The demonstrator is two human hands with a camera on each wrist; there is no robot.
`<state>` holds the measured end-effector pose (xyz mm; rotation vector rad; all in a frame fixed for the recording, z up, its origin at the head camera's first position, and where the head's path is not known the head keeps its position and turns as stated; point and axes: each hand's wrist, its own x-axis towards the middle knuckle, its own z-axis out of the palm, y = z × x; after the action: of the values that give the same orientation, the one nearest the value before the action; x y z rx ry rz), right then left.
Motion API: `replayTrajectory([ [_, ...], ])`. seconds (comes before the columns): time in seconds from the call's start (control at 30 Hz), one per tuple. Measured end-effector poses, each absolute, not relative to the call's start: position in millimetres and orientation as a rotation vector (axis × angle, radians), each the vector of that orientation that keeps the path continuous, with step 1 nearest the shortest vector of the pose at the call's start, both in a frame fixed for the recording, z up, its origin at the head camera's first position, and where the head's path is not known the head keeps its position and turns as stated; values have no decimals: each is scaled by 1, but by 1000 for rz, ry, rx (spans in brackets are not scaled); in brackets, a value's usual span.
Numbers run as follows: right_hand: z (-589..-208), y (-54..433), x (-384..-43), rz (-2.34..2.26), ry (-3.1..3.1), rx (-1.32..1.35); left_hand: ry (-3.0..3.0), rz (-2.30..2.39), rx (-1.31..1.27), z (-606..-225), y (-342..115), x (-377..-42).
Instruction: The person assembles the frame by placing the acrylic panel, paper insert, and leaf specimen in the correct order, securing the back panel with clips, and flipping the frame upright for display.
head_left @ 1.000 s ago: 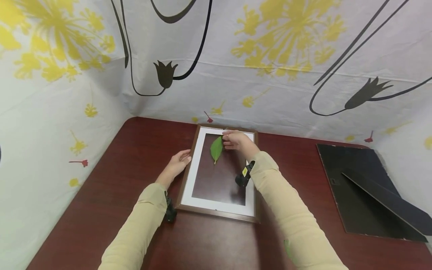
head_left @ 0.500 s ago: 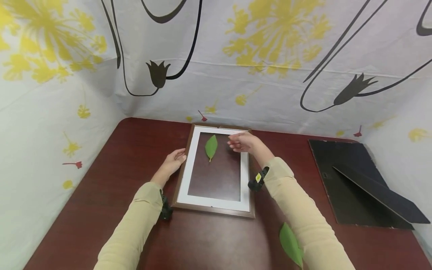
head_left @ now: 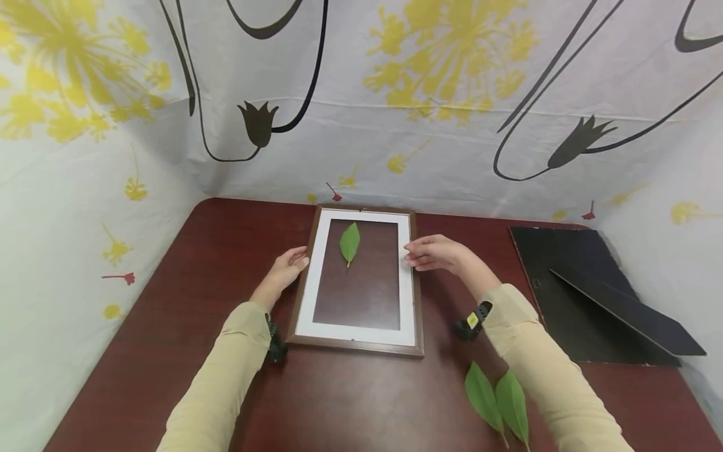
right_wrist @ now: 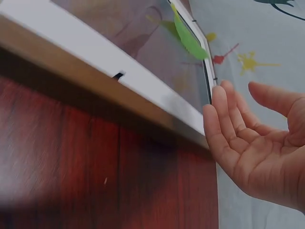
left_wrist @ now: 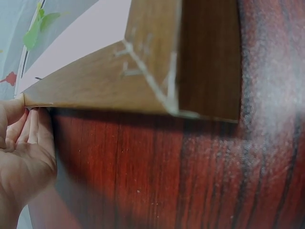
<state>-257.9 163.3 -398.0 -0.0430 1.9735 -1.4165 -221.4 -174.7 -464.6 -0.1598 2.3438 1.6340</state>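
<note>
A brown wooden picture frame (head_left: 356,346) with a white mat lies on the dark red table. One green leaf (head_left: 349,243) rests upright in the upper left of the mat's window, its stem toward the person. My left hand (head_left: 282,273) holds the frame's left side; in the left wrist view the thumb of this hand (left_wrist: 24,164) is at the top of the wooden edge and the fingers are beneath. My right hand (head_left: 437,253) hovers over the frame's right side with nothing in it. Its fingers are loosely bent and apart from the thumb in the right wrist view.
Two more green leaves, one (head_left: 482,395) beside the other (head_left: 513,405), lie at the front right near the right sleeve. A black backing board (head_left: 587,342) with a raised stand flap (head_left: 627,307) lies farther right. Patterned white cloth (head_left: 350,144) hangs behind the table.
My right hand has left the leaf and moved right, to the frame's right side. The leaf stays in the window. The left hand keeps its place. Two leaves at front right have come into view.
</note>
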Motion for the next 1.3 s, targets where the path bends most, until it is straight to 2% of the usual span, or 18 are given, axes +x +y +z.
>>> replayTrajectory([
  [0.77, -420, 252, -186, -1145, 1986, -270, 2329, 1609, -162, -467, -175, -223],
  [1.3, -429, 282, -143, -1095, 1782, -371, 2327, 1601, -158, -465, -174, -223],
])
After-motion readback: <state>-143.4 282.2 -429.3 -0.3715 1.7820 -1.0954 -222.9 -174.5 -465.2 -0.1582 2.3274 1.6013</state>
